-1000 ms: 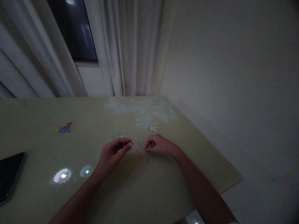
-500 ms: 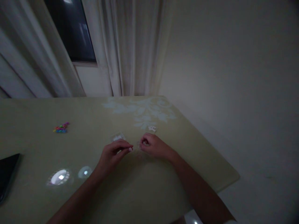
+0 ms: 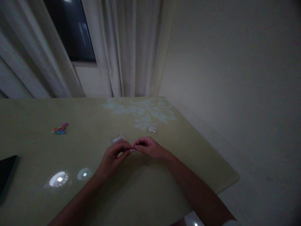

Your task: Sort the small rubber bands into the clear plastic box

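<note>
Between the thumb and fingers of my left hand is a small white piece, its exact kind too small to tell. My right hand is closed in a pinch, its fingertips meeting the left fingertips right at that piece. What the right fingers hold, if anything, is hidden. Just behind my left hand lies a small clear packet with something whitish in it. A little pile of white pieces rests on the table beyond my right hand.
A cluster of small multicoloured pieces lies on the left of the glossy table. At the left edge is a dark flat device. Curtains hang behind, and a wall borders the table's right side.
My right hand has moved left and its fingertips now meet the left hand's at the white piece; a gap stood between them before. The left hand has barely moved.
</note>
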`<act>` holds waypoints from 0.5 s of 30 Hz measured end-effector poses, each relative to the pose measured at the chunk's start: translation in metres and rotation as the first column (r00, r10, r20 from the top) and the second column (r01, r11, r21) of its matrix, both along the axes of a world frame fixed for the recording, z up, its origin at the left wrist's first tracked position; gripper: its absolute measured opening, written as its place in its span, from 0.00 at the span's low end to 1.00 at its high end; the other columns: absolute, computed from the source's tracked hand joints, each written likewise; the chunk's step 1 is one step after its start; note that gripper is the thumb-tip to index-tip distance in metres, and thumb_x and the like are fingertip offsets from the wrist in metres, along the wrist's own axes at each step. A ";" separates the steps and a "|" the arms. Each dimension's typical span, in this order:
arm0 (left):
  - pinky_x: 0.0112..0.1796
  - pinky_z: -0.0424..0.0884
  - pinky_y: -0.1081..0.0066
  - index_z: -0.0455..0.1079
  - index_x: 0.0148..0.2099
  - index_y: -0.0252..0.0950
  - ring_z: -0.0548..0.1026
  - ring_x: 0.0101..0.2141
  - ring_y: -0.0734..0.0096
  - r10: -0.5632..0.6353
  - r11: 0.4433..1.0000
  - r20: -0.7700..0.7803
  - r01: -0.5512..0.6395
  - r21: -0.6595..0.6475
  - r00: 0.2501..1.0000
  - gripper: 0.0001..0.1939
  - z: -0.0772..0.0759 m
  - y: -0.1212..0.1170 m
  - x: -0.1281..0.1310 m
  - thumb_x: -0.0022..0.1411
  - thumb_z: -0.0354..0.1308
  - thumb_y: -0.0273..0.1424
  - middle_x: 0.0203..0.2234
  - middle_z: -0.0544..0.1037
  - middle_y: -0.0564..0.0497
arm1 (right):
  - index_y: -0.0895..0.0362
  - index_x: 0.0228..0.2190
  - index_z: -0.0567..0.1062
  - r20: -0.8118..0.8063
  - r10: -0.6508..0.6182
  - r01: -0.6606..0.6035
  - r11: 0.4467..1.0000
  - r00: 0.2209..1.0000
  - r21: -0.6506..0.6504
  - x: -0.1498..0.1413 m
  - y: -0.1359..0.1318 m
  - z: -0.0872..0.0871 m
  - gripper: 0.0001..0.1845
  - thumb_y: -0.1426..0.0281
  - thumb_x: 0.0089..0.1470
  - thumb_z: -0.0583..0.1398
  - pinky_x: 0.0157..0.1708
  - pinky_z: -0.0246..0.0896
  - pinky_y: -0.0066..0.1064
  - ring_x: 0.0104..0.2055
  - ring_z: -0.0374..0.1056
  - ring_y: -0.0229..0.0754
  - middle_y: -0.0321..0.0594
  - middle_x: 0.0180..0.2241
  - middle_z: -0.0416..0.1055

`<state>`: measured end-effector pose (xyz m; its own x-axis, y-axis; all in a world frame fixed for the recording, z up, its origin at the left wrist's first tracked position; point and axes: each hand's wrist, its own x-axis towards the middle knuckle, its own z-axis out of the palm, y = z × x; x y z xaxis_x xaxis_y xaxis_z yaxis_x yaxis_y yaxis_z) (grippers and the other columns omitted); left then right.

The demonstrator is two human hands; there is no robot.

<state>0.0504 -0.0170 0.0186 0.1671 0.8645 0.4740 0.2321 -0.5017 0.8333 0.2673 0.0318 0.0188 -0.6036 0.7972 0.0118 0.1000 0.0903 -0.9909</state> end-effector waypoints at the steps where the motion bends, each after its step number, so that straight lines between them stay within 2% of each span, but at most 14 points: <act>1: 0.36 0.76 0.73 0.81 0.38 0.40 0.81 0.35 0.67 0.023 1.000 0.003 -0.023 0.011 1.000 0.04 0.000 0.000 0.000 0.65 0.66 0.32 0.33 0.82 0.48 | 0.59 0.38 0.79 0.054 -0.049 0.045 0.996 0.997 0.073 0.003 0.003 0.000 0.10 0.64 0.61 0.65 0.37 0.58 0.30 0.34 0.65 0.37 0.37 0.33 0.72; 3: 0.37 0.77 0.72 0.81 0.39 0.40 0.81 0.37 0.67 0.056 0.998 0.029 -0.056 -0.005 0.998 0.04 -0.001 0.000 0.000 0.66 0.66 0.33 0.35 0.82 0.48 | 0.59 0.37 0.81 0.206 -0.192 0.129 0.951 0.960 0.282 0.010 0.009 0.000 0.05 0.69 0.60 0.66 0.37 0.58 0.30 0.35 0.65 0.38 0.38 0.33 0.72; 5: 0.36 0.78 0.73 0.81 0.40 0.39 0.82 0.34 0.68 0.063 0.996 0.069 -0.059 -0.068 0.996 0.05 -0.002 0.000 0.000 0.67 0.65 0.33 0.34 0.83 0.49 | 0.59 0.34 0.82 0.347 -0.288 0.113 0.888 0.892 0.446 0.017 0.014 -0.001 0.02 0.73 0.57 0.68 0.38 0.58 0.30 0.35 0.65 0.38 0.38 0.32 0.72; 6: 0.35 0.79 0.73 0.81 0.41 0.39 0.82 0.33 0.69 0.065 0.993 0.087 -0.056 -0.100 0.994 0.05 -0.003 0.001 0.001 0.67 0.65 0.34 0.33 0.84 0.49 | 0.59 0.33 0.82 0.405 -0.293 0.073 0.876 0.866 0.478 0.019 0.016 -0.002 0.01 0.74 0.56 0.69 0.39 0.58 0.31 0.35 0.66 0.39 0.38 0.32 0.72; 10: 0.38 0.80 0.73 0.82 0.42 0.40 0.84 0.34 0.68 0.075 0.986 0.106 -0.057 -0.158 0.992 0.06 -0.007 0.002 0.000 0.64 0.68 0.34 0.35 0.87 0.49 | 0.59 0.35 0.82 0.522 -0.259 -0.017 0.885 0.812 0.465 0.020 0.015 -0.006 0.03 0.73 0.57 0.69 0.40 0.59 0.30 0.37 0.68 0.39 0.39 0.35 0.74; 15: 0.38 0.79 0.74 0.84 0.42 0.43 0.84 0.35 0.68 0.062 0.991 0.062 -0.054 -0.125 0.996 0.05 -0.010 0.004 -0.002 0.64 0.67 0.33 0.35 0.88 0.50 | 0.59 0.35 0.80 0.552 -0.279 -0.042 0.866 0.786 0.498 0.015 0.008 -0.007 0.03 0.75 0.57 0.66 0.40 0.59 0.30 0.39 0.67 0.40 0.41 0.37 0.73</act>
<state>0.0485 -0.0130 0.0087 0.0869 0.9243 0.3717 0.2011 -0.3817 0.9021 0.2824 0.0400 0.0121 -0.5153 0.8541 0.0711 0.6863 0.4609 -0.5626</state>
